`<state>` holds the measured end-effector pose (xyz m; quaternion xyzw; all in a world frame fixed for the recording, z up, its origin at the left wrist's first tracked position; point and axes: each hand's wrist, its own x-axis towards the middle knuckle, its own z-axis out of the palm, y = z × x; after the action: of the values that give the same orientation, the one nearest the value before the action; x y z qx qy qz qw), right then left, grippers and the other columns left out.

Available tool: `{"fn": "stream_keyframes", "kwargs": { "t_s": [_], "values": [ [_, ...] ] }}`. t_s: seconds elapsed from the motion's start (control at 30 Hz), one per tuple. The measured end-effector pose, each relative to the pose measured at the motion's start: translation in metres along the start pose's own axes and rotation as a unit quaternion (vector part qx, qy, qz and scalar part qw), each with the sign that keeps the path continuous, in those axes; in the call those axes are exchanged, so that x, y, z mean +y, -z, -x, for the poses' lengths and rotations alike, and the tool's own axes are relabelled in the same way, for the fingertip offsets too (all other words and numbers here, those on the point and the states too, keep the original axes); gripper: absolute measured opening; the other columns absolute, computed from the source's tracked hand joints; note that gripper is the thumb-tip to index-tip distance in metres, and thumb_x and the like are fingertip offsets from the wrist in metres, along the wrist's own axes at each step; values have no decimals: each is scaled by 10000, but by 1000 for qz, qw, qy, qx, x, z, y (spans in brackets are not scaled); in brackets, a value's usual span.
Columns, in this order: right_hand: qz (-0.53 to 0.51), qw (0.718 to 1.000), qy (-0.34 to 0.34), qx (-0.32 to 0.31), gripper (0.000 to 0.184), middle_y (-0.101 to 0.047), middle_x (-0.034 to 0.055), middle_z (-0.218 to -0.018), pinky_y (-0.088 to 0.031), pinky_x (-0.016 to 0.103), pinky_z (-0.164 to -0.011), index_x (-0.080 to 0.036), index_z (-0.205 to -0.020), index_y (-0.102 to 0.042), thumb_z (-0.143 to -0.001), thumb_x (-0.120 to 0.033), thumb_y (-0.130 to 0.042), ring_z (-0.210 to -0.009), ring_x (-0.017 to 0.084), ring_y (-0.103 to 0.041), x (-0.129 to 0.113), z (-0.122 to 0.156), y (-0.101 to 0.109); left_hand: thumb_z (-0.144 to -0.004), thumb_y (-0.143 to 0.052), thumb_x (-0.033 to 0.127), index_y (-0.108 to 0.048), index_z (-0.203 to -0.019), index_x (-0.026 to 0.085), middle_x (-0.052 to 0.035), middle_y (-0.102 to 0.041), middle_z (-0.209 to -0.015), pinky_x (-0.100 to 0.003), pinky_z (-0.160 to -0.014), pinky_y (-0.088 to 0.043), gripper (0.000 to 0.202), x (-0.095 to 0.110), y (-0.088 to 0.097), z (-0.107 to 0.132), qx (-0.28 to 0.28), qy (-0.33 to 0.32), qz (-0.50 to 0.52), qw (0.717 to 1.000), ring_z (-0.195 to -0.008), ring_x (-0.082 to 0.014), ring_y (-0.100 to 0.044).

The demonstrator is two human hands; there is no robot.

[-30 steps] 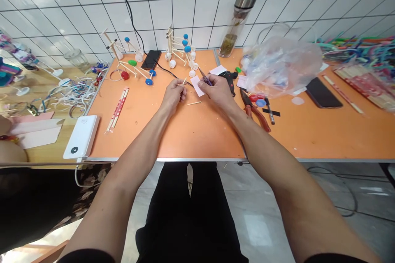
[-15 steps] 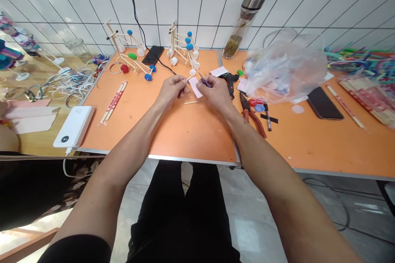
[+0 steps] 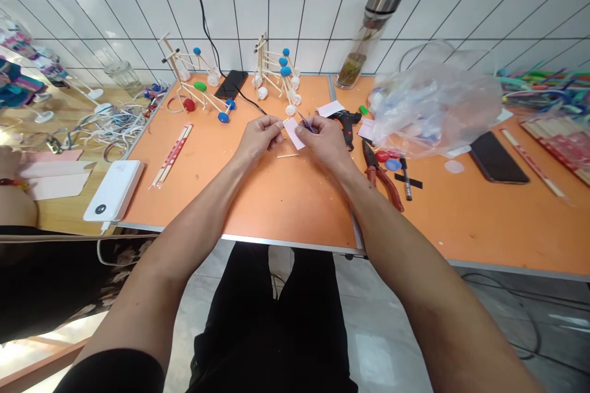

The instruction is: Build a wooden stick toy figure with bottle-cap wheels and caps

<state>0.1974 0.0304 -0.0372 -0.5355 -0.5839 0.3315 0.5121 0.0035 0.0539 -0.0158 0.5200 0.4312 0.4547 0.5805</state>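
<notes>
My left hand (image 3: 262, 135) is closed in a pinch at the left edge of a small pale pink piece of paper (image 3: 294, 134). My right hand (image 3: 325, 140) grips small scissors (image 3: 308, 127) with purple handles, their tips pointing up and left beside the paper. Just below the paper, a short wooden stick (image 3: 288, 155) lies on the orange table (image 3: 281, 209). Beyond my hands stands a stick model (image 3: 271, 70) with blue and white bottle caps. A similar one (image 3: 203, 86) with red, green and blue caps is farther left.
Right of my hands lie a black glue gun (image 3: 346, 124), red-handled pliers (image 3: 385, 178), a marker (image 3: 406, 178) and a plastic bag (image 3: 433, 107). A glass bottle (image 3: 364, 43) stands by the wall. Leftward are wrapped chopsticks (image 3: 172, 155), a power bank (image 3: 114, 190) and another person's arm (image 3: 16, 196).
The view has shifted slightly, so most things sit a little farther right and lower. Both hands stay at the paper; a light tip seen at my left fingertips earlier now shows less.
</notes>
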Motion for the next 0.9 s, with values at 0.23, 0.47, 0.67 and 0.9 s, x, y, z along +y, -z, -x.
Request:
{"fn": "stream_keyframes", "kwargs": {
  "t_s": [0.23,0.47,0.67,0.9],
  "values": [
    [5,1000,-8,2,188,-569,-17,-824,-479,376,-840,-265,-836,-682,-885,-370,-829,-837,200,-486,-1,0,0,-1202,-690,75,-720,-829,219,49,-675,-629,-237,-563,-370,401,-6,5,-5,17,-7,-41,999,-526,-107,-495],
    [-28,999,-36,9,227,-514,-34,-793,-462,363,-819,-262,-824,-676,-906,-329,-877,-816,190,-465,-2,0,-2,-895,-830,30,-765,-655,239,-50,-742,-783,-318,-708,-298,325,-27,26,-17,55,-72,-331,939,-797,-221,-587],
    [-31,999,-30,-7,244,-567,-15,-830,-430,365,-789,-267,-868,-699,-891,-407,-898,-823,197,-462,-1,2,-1,-808,-918,62,-836,-727,256,-81,-744,-918,-358,-884,-469,226,-29,27,-19,72,-129,-375,915,-962,-290,-625],
    [-24,999,-17,-20,157,-643,-12,-843,-462,364,-828,-243,-871,-736,-925,-321,-861,-830,190,-521,-1,2,-1,-951,-833,95,-847,-945,192,-12,-817,-929,-244,-779,-504,99,-3,11,-5,2,-44,-99,994,-825,-145,-671]
  ]
}}
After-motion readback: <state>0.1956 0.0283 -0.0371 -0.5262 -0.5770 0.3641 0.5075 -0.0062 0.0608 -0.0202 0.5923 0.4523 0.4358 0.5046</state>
